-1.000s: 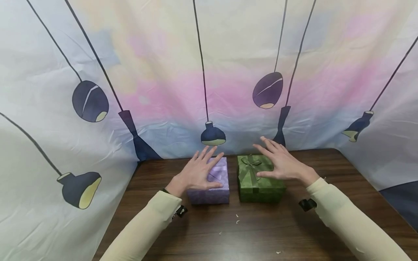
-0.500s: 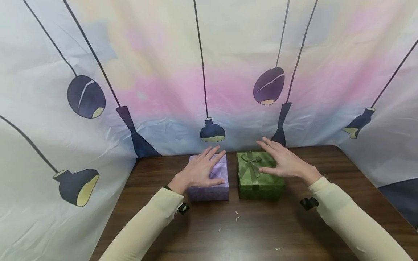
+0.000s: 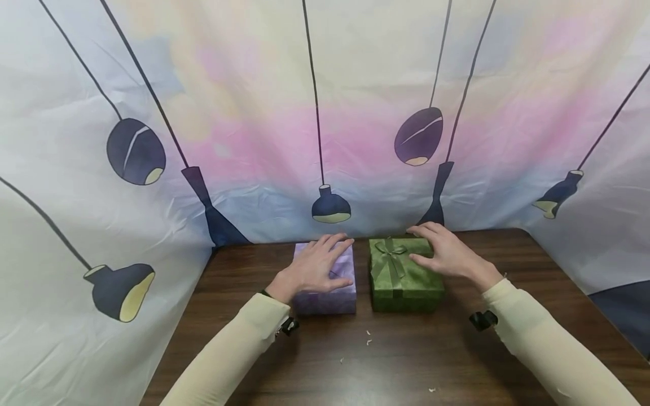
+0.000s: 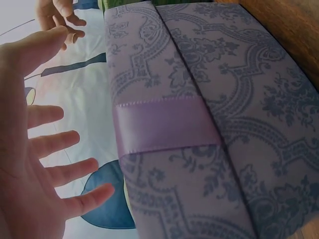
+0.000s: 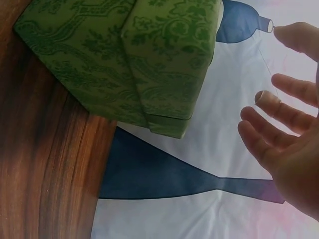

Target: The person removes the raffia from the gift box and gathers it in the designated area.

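Observation:
A patterned lavender gift box point(image 3: 327, 303) with a satin ribbon point(image 4: 169, 124) stands on the table at the left. My left hand point(image 3: 313, 269) is over it, fingers spread and gripping nothing. In the left wrist view, a gap shows between that hand point(image 4: 27, 169) and the lid. To the right stands a green patterned gift box point(image 3: 406, 292) with a ribbon bow point(image 3: 390, 251) on its lid. Over its right part is my right hand point(image 3: 449, 255), fingers loosely bent. The right wrist view shows this hand point(image 5: 294, 154) apart from the green box point(image 5: 94, 59).
Both boxes stand side by side near the back of the dark wooden table point(image 3: 386, 366), with a narrow gap between them. Several small pale scraps point(image 3: 369, 341) lie in front of them. A fabric backdrop point(image 3: 254, 141) printed with hanging lamps rises behind and along the sides.
Both hands have come slightly lower and to the right, and their fingers are more bent than before. The boxes stay where they were. The head view has shifted slightly.

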A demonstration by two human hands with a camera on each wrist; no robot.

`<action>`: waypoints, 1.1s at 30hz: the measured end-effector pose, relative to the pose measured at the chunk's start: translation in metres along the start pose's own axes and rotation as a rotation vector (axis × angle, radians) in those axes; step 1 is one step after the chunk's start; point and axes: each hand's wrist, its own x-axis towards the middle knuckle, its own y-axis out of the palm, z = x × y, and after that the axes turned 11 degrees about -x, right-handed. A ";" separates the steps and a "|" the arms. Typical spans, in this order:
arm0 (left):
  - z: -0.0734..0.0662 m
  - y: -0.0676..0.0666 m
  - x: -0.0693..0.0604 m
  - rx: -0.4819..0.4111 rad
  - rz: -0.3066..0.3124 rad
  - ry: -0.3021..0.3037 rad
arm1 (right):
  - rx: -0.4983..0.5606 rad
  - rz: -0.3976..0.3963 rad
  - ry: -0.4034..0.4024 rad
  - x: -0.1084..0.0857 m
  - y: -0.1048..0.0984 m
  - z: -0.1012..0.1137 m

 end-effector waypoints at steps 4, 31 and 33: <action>-0.001 0.001 0.002 -0.021 -0.009 0.005 | -0.002 0.008 0.004 -0.001 0.000 -0.002; -0.016 0.012 0.022 -0.073 0.001 0.024 | 0.069 0.157 0.123 -0.020 0.000 -0.018; -0.018 0.013 0.022 -0.070 0.011 0.031 | 0.076 0.165 0.136 -0.022 0.002 -0.018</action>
